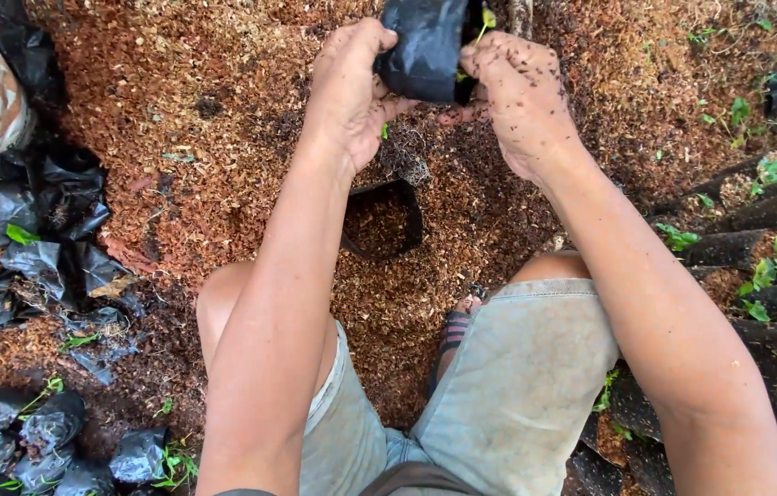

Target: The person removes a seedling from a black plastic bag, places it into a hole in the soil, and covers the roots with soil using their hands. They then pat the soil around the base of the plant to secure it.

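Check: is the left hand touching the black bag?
Touching. The head view shows the left hand gripping the black bag, fingers pressed against its left side.

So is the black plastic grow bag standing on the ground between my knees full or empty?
Partly filled. The black plastic grow bag stands upright, mouth open, with brown husk mix inside below its rim.

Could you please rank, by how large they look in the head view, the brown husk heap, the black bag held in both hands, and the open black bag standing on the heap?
1. Brown husk heap, by far the largest.
2. and 3. Held black bag and open black bag look alike; the held one is cut off by the frame and nearer, so I won't rank them.
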